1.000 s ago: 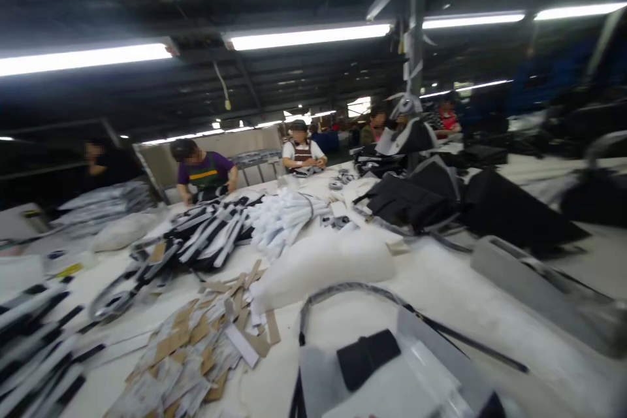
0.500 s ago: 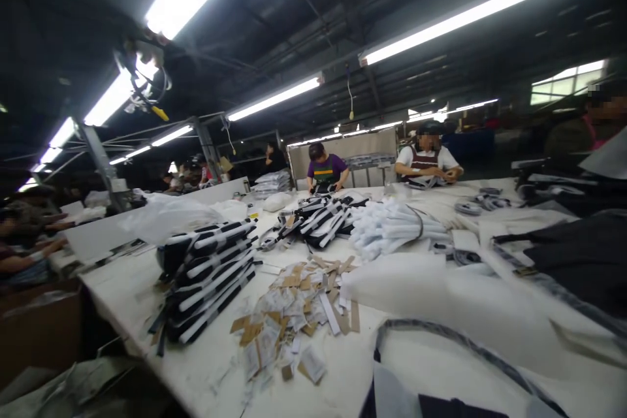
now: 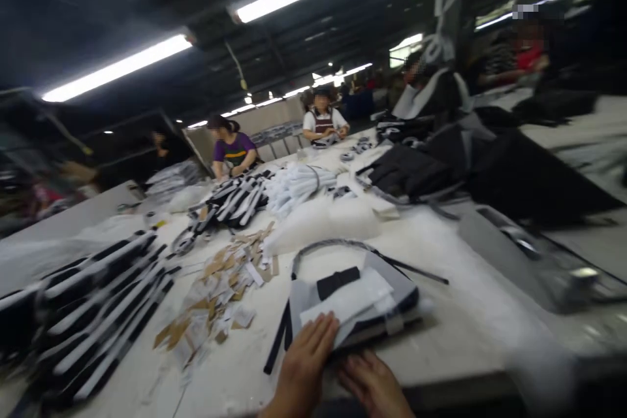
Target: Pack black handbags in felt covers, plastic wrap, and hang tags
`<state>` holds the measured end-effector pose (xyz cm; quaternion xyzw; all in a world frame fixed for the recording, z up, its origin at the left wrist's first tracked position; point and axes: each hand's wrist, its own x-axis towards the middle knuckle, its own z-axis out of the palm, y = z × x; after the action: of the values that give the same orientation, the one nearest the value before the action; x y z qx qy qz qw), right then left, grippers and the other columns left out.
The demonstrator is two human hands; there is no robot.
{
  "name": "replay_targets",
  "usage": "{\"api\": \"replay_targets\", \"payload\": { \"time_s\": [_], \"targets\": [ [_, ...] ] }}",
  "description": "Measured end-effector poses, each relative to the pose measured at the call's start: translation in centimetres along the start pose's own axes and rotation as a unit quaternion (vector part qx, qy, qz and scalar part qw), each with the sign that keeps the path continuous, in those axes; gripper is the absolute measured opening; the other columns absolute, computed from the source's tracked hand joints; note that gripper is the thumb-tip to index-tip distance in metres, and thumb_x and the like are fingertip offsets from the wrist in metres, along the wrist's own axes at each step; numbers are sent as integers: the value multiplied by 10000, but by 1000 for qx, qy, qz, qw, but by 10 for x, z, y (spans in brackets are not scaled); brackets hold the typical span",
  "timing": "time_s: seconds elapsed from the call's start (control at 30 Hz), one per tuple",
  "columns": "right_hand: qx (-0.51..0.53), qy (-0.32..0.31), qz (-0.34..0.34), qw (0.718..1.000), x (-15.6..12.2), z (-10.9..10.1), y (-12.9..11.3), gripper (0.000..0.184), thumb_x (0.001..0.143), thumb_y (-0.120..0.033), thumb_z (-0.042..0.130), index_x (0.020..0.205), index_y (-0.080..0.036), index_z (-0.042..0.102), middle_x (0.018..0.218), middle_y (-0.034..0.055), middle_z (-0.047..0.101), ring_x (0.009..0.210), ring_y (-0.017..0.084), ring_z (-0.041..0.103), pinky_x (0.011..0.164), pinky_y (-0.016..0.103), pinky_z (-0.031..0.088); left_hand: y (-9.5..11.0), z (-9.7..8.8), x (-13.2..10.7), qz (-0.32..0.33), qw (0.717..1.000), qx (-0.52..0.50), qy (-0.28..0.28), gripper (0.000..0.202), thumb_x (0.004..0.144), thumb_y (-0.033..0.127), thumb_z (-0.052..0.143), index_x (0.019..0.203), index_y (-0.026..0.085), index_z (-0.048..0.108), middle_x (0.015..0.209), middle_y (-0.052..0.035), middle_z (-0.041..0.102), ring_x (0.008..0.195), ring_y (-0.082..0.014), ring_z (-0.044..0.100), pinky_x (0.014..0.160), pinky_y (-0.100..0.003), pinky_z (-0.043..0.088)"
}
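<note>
On the table in front of me lies a grey and black bag (image 3: 404, 281) with a long handle looped out on its far side. A white sheet (image 3: 350, 297) and a small dark piece (image 3: 337, 282) rest on top of it. My left hand (image 3: 306, 359) lies with stretched fingers on the bag's near left corner, touching the sheet's edge. Just right of it, my right hand (image 3: 372, 382) is at the bag's near edge, fingers extended and slightly blurred. No grip shows in either hand.
Striped black-and-white stacked bags (image 3: 108, 313) stand at the left. Scattered paper and cardboard tags (image 3: 215, 294) lie between them and my bag. White padding (image 3: 328, 222) and dark fabric (image 3: 529, 170) spread beyond. Two people (image 3: 235, 150) work across the table.
The view has swung right and down. Both my hands have come into view at the bag, which now shows fully with the white sheet on it.
</note>
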<state>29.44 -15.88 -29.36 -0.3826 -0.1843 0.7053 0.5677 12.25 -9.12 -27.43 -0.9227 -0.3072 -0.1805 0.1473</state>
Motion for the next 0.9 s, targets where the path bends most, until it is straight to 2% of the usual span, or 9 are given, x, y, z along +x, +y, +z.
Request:
{"api": "replay_targets", "payload": {
  "time_s": [0.27, 0.43, 0.53, 0.6, 0.63, 0.67, 0.73, 0.83, 0.9],
  "targets": [
    [83, 23, -6, 996, -9, 13, -8, 202, 682, -184, 713, 879, -148, 690, 903, 50, 723, 952, 216, 668, 938, 385, 506, 6, -8, -5, 16, 1000, -9, -12, 688, 868, 110, 438, 1534, 96, 265, 1544, -104, 398, 1421, -252, 379, 1134, -407, 383],
    [78, 31, -15, 996, -11, 16, -3, 237, 637, -182, 747, 857, -163, 662, 896, 42, 720, 928, 210, 675, 892, 371, 521, -1, -1, -9, 5, 998, 4, 65, 640, 971, 244, 485, 1551, 144, 234, 1462, -105, 512, 1298, -239, 535, 1072, -366, 442],
    [-15, -20, -30, 999, -12, 11, -8, 329, 654, -243, 766, 962, -179, 667, 997, 60, 731, 937, 214, 689, 856, 345, 529, -6, 6, -8, -6, 996, -6, 87, 646, 984, 287, 505, 1554, 162, 228, 1445, -104, 532, 1247, -234, 580, 1051, -343, 458],
    [-196, -64, -53, 977, -18, -2, -22, 303, 741, -317, 730, 1011, -186, 690, 992, 72, 745, 884, 218, 704, 819, 345, 539, -9, 10, -7, -17, 996, -21, 86, 640, 984, 234, 492, 1558, 176, 215, 1456, -96, 521, 1251, -224, 578, 1052, -332, 457],
    [-315, -74, -79, 943, -22, -13, -33, 267, 805, -344, 681, 1020, -187, 705, 981, 80, 752, 874, 225, 708, 814, 351, 541, -10, 10, -6, -23, 996, -29, 85, 638, 982, 203, 480, 1559, 185, 209, 1462, -90, 514, 1257, -220, 574, 1055, -327, 455],
    [-444, -75, -126, 884, -27, -26, -47, 237, 868, -337, 621, 1025, -191, 721, 1002, 86, 754, 915, 228, 704, 852, 354, 531, -11, 11, -5, -28, 995, -36, 84, 638, 979, 178, 467, 1561, 194, 205, 1469, -85, 508, 1261, -216, 570, 1058, -325, 453],
    [-643, -9, -227, 732, -36, -56, -79, 257, 945, -273, 514, 1071, -202, 727, 1085, 96, 742, 1026, 241, 681, 943, 376, 497, -14, 11, -3, -34, 995, -51, 83, 640, 973, 163, 455, 1561, 206, 206, 1479, -81, 496, 1265, -217, 567, 1065, -326, 450],
    [-792, 112, -279, 531, -45, -103, -129, 331, 937, -125, 484, 1182, -208, 691, 1318, 108, 641, 1220, 259, 587, 1063, 436, 416, -16, 10, -2, -41, 994, -66, 77, 658, 965, 166, 468, 1563, 219, 200, 1487, -80, 485, 1263, -223, 570, 1077, -338, 446],
    [-812, 155, -278, 489, -44, -130, -152, 406, 897, -79, 537, 1273, -193, 640, 1498, 145, 459, 1402, 333, 386, 1151, 583, 228, -16, 9, -2, -38, 994, -68, 73, 678, 960, 157, 474, 1567, 219, 178, 1487, -84, 485, 1263, -227, 571, 1083, -355, 446]
  ]
}}
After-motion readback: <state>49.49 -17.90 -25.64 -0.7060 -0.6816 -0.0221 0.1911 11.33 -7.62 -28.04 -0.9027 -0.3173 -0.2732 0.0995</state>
